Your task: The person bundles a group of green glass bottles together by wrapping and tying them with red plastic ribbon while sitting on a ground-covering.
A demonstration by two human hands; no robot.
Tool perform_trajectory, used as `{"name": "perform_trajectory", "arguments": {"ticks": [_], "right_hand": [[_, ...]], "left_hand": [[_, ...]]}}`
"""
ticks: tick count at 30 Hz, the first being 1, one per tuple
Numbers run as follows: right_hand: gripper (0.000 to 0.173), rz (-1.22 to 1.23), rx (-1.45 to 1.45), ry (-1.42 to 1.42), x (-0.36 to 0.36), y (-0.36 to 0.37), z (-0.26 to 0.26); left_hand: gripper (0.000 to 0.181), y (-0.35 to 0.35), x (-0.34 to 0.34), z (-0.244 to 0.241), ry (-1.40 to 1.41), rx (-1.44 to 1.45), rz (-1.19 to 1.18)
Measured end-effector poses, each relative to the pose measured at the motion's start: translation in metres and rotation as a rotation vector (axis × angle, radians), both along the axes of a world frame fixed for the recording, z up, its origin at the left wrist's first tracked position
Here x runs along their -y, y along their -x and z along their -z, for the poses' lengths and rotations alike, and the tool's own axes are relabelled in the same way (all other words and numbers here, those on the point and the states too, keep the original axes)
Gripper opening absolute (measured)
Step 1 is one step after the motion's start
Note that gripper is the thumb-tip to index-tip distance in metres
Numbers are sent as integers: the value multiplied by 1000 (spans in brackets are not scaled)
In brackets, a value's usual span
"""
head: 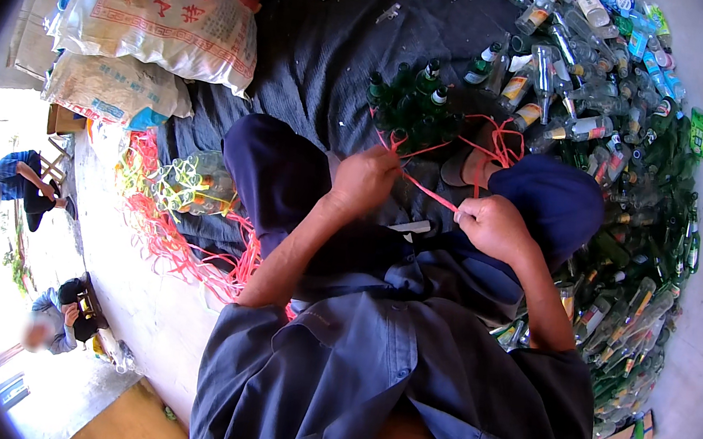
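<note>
Several green glass bottles [415, 105] stand in a tight bundle before my knees, with red plastic twine [428, 193] around them. My left hand [366, 178] is closed on the twine close to the bundle's near side, where strands meet. The stretch of twine running down to the right ends in my right hand [492, 224], pinched between thumb and fingers. More red twine lies loosely looped at the bundle's right, by my foot. A pale flat object [412, 227] lies between my legs; I cannot tell what it is.
A big heap of glass bottles [619, 239] fills the right side. Stuffed woven sacks [165, 19] lie at upper left on a dark sheet [319, 51]. Clear bottles bound with yellow twine [194, 184] and tangled red twine [170, 250] are at left. Two people sit beyond, far left.
</note>
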State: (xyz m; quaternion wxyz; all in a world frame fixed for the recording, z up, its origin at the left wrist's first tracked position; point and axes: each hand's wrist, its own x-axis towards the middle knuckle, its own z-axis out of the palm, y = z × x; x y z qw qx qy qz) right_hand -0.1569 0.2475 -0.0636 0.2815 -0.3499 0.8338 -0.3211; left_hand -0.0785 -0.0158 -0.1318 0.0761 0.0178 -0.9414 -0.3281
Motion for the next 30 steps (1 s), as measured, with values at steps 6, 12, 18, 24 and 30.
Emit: {"name": "perform_trajectory", "arguments": {"ticks": [6,12,18,24,30], "right_hand": [[17,-165,162,2,8,-11,-7],[29,-31,282,-12,16,9,6],[37,218,636,119,39,52,11],[36,-12,-53,-102,89,58,68],[29,-143,7,-30,122,42,126]], "left_hand": [[9,-6,-16,14,-22,-59,-168],[12,-22,-27,9,-177,86,-145],[15,-28,-20,16,-334,85,-97],[16,-30,-27,6,-536,136,-45],[21,-31,-14,21,-942,299,-339]]}}
